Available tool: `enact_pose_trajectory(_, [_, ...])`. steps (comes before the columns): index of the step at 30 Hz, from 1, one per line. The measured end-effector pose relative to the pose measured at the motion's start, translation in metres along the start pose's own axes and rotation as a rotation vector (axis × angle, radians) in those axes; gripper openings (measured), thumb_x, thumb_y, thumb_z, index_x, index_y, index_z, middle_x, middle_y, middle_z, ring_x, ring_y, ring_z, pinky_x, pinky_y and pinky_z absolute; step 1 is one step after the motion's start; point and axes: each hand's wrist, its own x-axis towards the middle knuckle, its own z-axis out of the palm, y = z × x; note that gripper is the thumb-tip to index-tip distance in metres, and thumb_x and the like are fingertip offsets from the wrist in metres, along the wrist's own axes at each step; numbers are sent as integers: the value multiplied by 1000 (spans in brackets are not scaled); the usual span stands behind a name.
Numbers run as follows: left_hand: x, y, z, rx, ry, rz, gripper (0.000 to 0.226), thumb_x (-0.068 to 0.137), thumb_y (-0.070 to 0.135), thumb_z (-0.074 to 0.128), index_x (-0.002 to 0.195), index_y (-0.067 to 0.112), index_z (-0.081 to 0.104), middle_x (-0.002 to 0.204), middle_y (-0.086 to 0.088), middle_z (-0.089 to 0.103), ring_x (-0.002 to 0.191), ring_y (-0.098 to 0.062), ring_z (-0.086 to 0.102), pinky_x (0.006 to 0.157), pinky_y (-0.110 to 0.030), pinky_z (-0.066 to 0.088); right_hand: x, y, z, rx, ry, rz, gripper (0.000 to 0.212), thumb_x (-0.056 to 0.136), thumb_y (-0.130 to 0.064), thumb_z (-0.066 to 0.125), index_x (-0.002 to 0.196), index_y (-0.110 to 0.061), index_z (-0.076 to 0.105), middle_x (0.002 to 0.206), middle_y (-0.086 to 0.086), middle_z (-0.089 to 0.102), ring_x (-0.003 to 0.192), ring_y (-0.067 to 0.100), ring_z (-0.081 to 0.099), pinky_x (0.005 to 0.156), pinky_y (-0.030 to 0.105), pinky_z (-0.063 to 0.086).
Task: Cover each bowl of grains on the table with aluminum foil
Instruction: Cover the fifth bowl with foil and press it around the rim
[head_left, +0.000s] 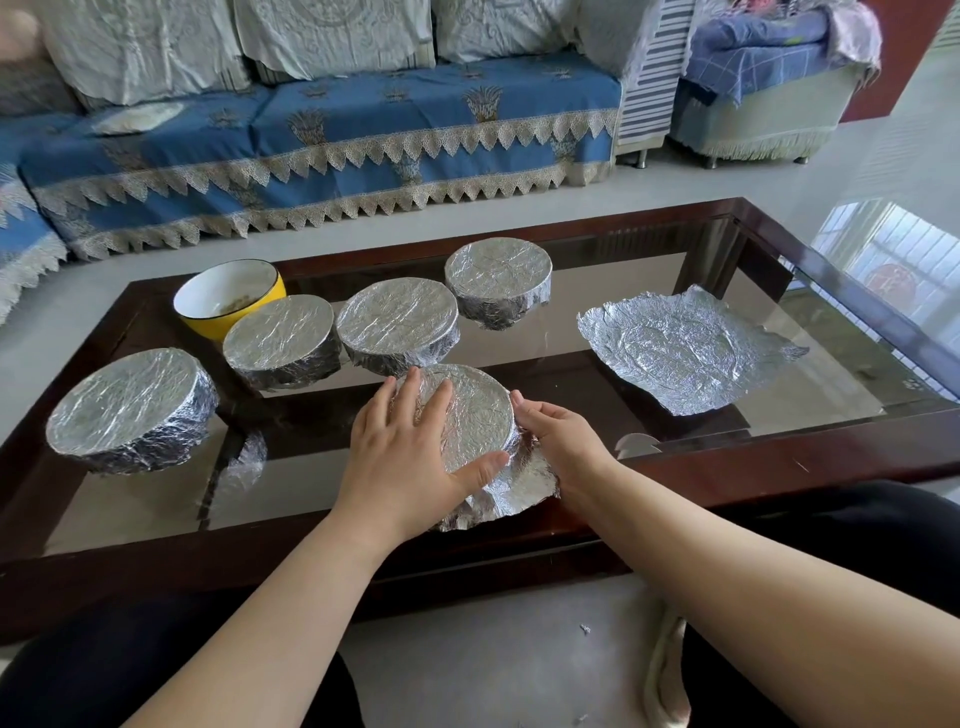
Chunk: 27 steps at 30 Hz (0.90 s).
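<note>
At the 6 o'clock edge of the glass-topped bench (649, 270) stands the nearest foil-covered bowl (470, 410), with both hands on it. The left hand (410, 447) lies flat on the foil top, fingers straight and spread, thumb stretched along the near rim; it hides the left part of the lid. The right hand (558, 441) sits against the bowl's 3 o'clock side, its fingers curled down over the rim onto the foil skirt; their tips are hidden behind the bowl, so how firmly they pinch cannot be told. The skirt flares out loose at 5 o'clock. The bowl itself is wholly hidden under the wrap.

Four more wrapped bowls sit around it: one at 9 o'clock (130, 410), two just beyond at 11 (280, 340) and 12 o'clock (397, 325), and the farthest at 1 o'clock (498, 280). Their contents cannot be seen. At 10 o'clock, partly behind a wrapped bowl, stands the uncovered yellow bowl (228, 299), white inside, with a little grain barely visible at the bottom. A loose crumpled foil sheet (685, 348) lies flat at 2 o'clock, well apart from the bowls.

Beyond the bench a sofa (322, 140) with a blue lace-edged cover is cut off at the frame's left edge.
</note>
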Motion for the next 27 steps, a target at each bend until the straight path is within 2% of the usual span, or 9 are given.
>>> enact_pose_trajectory(4, [0,-1,1,-4,7,0,114,63,94,3,157,31,5,166,-2,-5,151,-23,-8,120,-46,2,0,-2,3,-45,55,1,40,92,-28,66,111,7,64,80,12,68,55,18,65,46,24,52])
enact_pose_trajectory(9, [0,0,1,-8,9,-6,115,61,94,2,157,32,5,166,-2,-5,151,-23,-8,121,-45,1,2,-7,4,-121,74,18,29,92,-30,67,100,-3,70,82,11,72,58,18,69,48,24,52])
enact_pose_trajectory(13, [-1,-1,1,-14,18,-10,116,60,95,2,157,32,7,166,-3,-3,151,-23,-6,121,-45,2,6,-5,6,-134,48,15,19,96,-22,61,87,-6,65,68,8,62,44,13,55,42,21,47])
enact_pose_trajectory(17, [1,-1,2,-8,13,-16,116,60,95,2,157,33,6,166,-2,-4,151,-24,-6,120,-45,3,16,-2,5,-194,66,-116,4,95,-11,61,98,-8,63,75,3,60,53,10,53,47,22,47])
enact_pose_trajectory(20, [1,0,3,-10,21,-20,115,60,95,2,157,33,8,166,-2,-3,151,-24,-6,120,-45,3,20,-1,6,-222,77,-202,13,92,-1,61,93,-13,59,73,-2,53,53,7,48,49,18,43])
enact_pose_trajectory(23, [0,0,2,-14,27,-22,116,60,95,3,157,32,9,166,-3,-2,151,-24,-5,120,-45,4,23,0,6,-218,60,-240,23,87,7,61,82,-16,58,71,-1,55,55,10,48,52,23,42])
enact_pose_trajectory(27, [1,1,3,-10,27,-24,115,60,95,3,157,33,9,166,-2,-2,151,-24,-5,120,-44,3,19,0,4,-194,79,-244,21,86,7,62,78,-12,62,67,4,59,54,12,49,52,23,44])
